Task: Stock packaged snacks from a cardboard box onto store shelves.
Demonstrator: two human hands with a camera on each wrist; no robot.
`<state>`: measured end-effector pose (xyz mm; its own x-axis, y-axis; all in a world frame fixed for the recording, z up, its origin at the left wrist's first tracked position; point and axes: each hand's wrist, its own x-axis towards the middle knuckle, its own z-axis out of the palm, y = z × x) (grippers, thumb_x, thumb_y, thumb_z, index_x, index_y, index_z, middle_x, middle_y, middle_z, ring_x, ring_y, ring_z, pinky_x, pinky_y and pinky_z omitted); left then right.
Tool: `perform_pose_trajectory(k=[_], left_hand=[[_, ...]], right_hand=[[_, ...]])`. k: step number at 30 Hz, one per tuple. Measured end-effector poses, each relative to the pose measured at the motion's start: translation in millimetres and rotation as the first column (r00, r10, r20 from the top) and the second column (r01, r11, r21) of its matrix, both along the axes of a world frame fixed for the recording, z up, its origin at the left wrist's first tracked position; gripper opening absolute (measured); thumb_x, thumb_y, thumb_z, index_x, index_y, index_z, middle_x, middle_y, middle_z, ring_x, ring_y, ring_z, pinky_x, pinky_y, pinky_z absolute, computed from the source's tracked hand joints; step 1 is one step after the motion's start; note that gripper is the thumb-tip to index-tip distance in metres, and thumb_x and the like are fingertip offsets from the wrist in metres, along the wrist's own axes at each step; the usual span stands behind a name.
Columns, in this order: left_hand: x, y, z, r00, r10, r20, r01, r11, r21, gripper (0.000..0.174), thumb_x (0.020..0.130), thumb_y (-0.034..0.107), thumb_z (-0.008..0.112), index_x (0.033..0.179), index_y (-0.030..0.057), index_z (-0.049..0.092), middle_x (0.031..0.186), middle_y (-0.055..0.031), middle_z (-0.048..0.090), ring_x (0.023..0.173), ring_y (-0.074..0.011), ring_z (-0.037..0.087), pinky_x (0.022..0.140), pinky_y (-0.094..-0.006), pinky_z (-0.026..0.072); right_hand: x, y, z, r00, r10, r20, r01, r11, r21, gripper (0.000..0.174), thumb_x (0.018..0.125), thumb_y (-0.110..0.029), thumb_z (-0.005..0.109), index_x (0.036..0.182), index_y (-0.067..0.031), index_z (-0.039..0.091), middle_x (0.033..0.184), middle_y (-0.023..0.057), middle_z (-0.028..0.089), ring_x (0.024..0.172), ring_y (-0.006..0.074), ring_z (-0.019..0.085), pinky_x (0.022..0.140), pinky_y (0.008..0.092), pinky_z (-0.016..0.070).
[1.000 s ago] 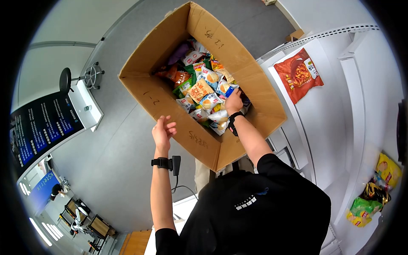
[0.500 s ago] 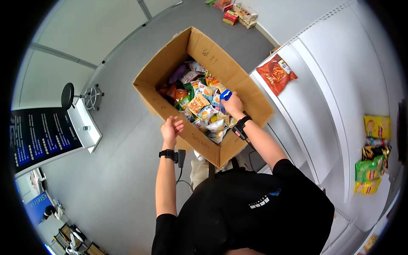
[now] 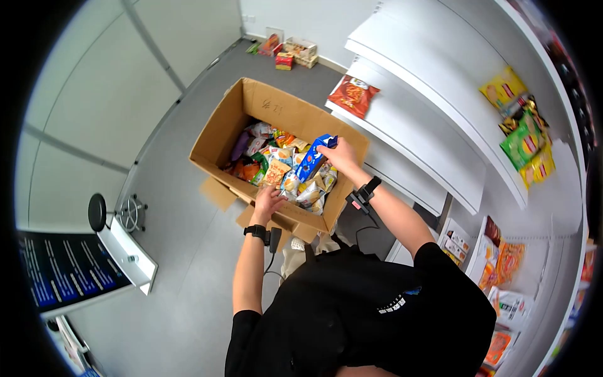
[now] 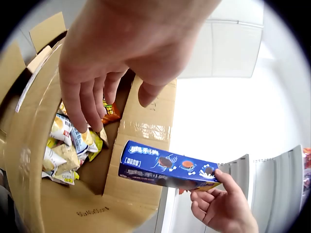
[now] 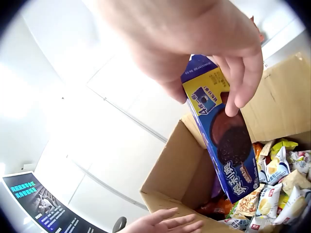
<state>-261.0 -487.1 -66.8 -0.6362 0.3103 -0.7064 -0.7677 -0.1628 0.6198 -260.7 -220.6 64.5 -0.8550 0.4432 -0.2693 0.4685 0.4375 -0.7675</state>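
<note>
My right hand pinches one end of a long blue cookie box between thumb and fingers, holding it tilted over a big cardboard box. In the right wrist view the cookie box shows a dark round cookie and a yellow panel. Small snack bags of many colours fill the bottom of the cardboard box. My left hand is at the near rim, its fingers loosely bent and holding nothing. In the left wrist view, that left hand hangs above the snack bags.
White shelves stand on the right, with a red snack bag on one and several chip bags on another. More packs sit on the floor by the far wall. A stool stands at the left.
My right hand has lifted the blue cookie box up out of the snack bags. My left hand has moved to the near rim. The head view has turned, showing more shelves.
</note>
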Motion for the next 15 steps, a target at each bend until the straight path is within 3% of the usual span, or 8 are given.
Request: perform_pose_trajectory(k=[3, 7, 8, 11, 12, 15], left_hand=[[11.2, 9.8, 6.7, 0.983, -0.179, -0.046, 0.182, 0.980, 0.075, 0.060, 0.089, 0.045, 0.051, 0.134, 0.0086, 0.035, 0.132, -0.0179, 0.044, 0.115, -0.0301, 0.050, 0.094, -0.0428, 0.0426], [24.3, 25.2, 27.2, 0.966, -0.252, -0.058, 0.258, 0.956, 0.139, 0.063, 0.089, 0.050, 0.051, 0.136, 0.0124, 0.034, 0.131, -0.0165, 0.044, 0.115, -0.0291, 0.050, 0.094, -0.0468, 0.0408], [27.3, 29.2, 31.8, 0.959, -0.275, -0.063, 0.282, 0.947, 0.156, 0.064, 0.088, 0.051, 0.051, 0.135, 0.0115, 0.034, 0.132, -0.0169, 0.043, 0.116, -0.0293, 0.050, 0.094, -0.0480, 0.0412], [38.6, 41.1, 47.2, 0.953, -0.295, -0.071, 0.304, 0.929, 0.211, 0.061, 0.089, 0.052, 0.050, 0.133, 0.0109, 0.037, 0.131, -0.0151, 0.044, 0.116, -0.0296, 0.050, 0.092, -0.0494, 0.0439], [39.9, 44.9, 47.7, 0.949, -0.307, -0.077, 0.316, 0.914, 0.255, 0.060, 0.090, 0.051, 0.049, 0.133, 0.0109, 0.037, 0.130, -0.0145, 0.045, 0.116, -0.0300, 0.050, 0.092, -0.0494, 0.0446], [45.3, 59.1, 47.9, 0.943, -0.328, -0.058, 0.328, 0.884, 0.334, 0.055, 0.091, 0.048, 0.050, 0.130, 0.0107, 0.040, 0.125, -0.0130, 0.048, 0.111, -0.0312, 0.053, 0.089, -0.0490, 0.0477]], right_hand=[[23.9, -2.7, 7.2, 0.997, -0.066, -0.047, 0.067, 0.998, 0.013, 0.048, 0.069, -0.041, 0.070, 0.094, 0.0000, 0.062, 0.089, 0.0156, 0.067, 0.085, 0.0275, 0.066, 0.076, 0.0352, 0.0502], [55.3, -8.2, 29.9, 0.988, -0.101, -0.117, 0.100, 0.995, -0.018, 0.044, 0.071, -0.038, 0.070, 0.093, -0.0010, 0.062, 0.088, 0.0146, 0.067, 0.076, 0.0254, 0.066, 0.070, 0.0345, 0.0510], [65.4, -10.4, 40.4, 0.985, -0.109, -0.137, 0.093, 0.989, -0.116, 0.043, 0.073, -0.033, 0.070, 0.097, 0.0002, 0.059, 0.085, 0.0119, 0.066, 0.063, 0.0192, 0.064, 0.059, 0.0310, 0.0509], [88.6, -12.2, 52.2, 0.966, -0.187, -0.176, 0.143, 0.961, -0.236, 0.044, 0.075, -0.029, 0.070, 0.103, 0.0014, 0.053, 0.082, 0.0087, 0.064, 0.053, 0.0130, 0.059, 0.049, 0.0266, 0.0477], [96.6, -11.9, 56.2, 0.963, -0.200, -0.179, 0.147, 0.951, -0.273, 0.051, 0.077, -0.030, 0.070, 0.110, 0.0015, 0.047, 0.083, 0.0075, 0.063, 0.051, 0.0115, 0.057, 0.045, 0.0248, 0.0466], [117.4, -0.1, 47.6, 0.955, -0.239, -0.178, 0.195, 0.952, -0.236, 0.065, 0.076, -0.042, 0.071, 0.111, 0.0049, 0.043, 0.083, 0.0115, 0.063, 0.057, 0.0133, 0.061, 0.048, 0.0241, 0.0485]])
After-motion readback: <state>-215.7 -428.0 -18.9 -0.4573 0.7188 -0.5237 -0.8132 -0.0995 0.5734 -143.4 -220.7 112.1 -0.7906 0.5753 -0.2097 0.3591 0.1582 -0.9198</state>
